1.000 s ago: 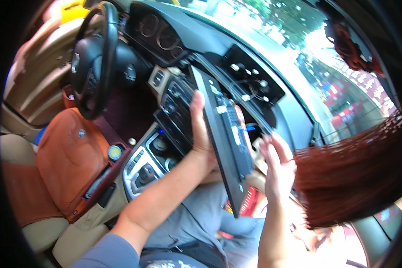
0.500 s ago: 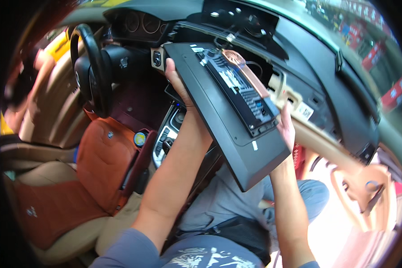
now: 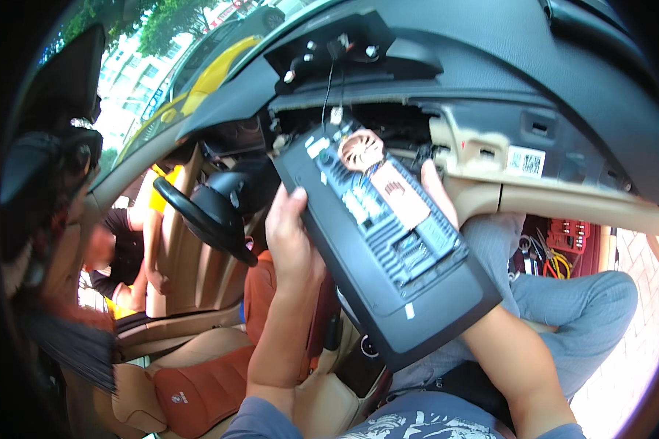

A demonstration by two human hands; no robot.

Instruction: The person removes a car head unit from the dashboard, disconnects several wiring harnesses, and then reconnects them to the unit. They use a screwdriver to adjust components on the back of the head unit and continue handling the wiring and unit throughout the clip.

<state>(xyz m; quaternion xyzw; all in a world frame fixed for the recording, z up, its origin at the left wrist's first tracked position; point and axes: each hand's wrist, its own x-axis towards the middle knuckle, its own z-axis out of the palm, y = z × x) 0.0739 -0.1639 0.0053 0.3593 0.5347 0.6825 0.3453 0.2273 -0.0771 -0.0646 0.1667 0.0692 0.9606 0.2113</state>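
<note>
Display unit (image 3: 388, 241), mid-frame: upper edge near dashboard opening (image 3: 406, 119), lower edge above lap (image 3: 426, 364); gripped between left hand (image 3: 289, 234) and right hand (image 3: 439, 194).

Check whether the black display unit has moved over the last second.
Yes: against the dashboard, the black display unit has turned from nearly edge-on to back facing the camera.

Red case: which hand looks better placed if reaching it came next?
Probably the right hand: it is at the right edge of the black unit, nearer the red case; the left hand holds the left edge. Neither hand is free.
</note>
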